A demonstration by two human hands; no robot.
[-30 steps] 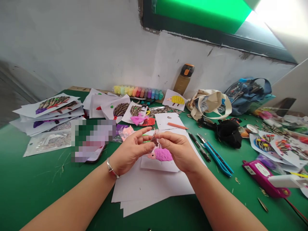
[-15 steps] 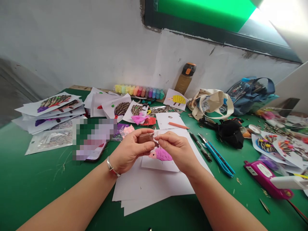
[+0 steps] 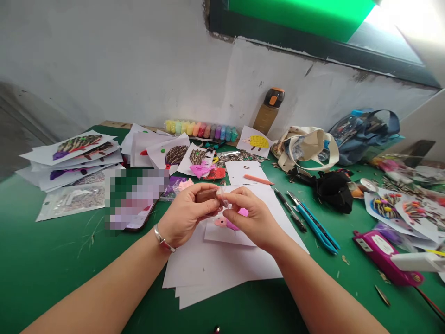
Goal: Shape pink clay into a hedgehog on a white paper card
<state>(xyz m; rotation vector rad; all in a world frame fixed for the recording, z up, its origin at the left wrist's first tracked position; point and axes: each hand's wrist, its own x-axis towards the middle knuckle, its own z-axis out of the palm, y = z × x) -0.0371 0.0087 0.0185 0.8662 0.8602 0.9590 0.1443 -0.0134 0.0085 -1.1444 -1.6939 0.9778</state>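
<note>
My left hand (image 3: 189,211) is closed around a small packet of brown modelling clay (image 3: 207,195), held above the papers. At the packet's right end, my right hand (image 3: 248,213) pinches its clear plastic wrapper (image 3: 225,203) between thumb and fingers. Beneath both hands lies a sheet with a pink and magenta clay hedgehog (image 3: 231,223), partly covered by my right fingers. That sheet rests on a stack of white paper (image 3: 222,269).
A pen (image 3: 290,211) and a blue utility knife (image 3: 316,225) lie right of the papers, beyond them a magenta glue gun (image 3: 382,255). Left are a phone (image 3: 141,215) and stacked hedgehog pictures (image 3: 73,157). Behind stand clay packets (image 3: 201,131), a bottle (image 3: 267,111) and bags (image 3: 306,148).
My right fingers have shifted slightly at the packet's end, and more of the clear wrapper shows between my hands. My left hand keeps its hold on the brown clay.
</note>
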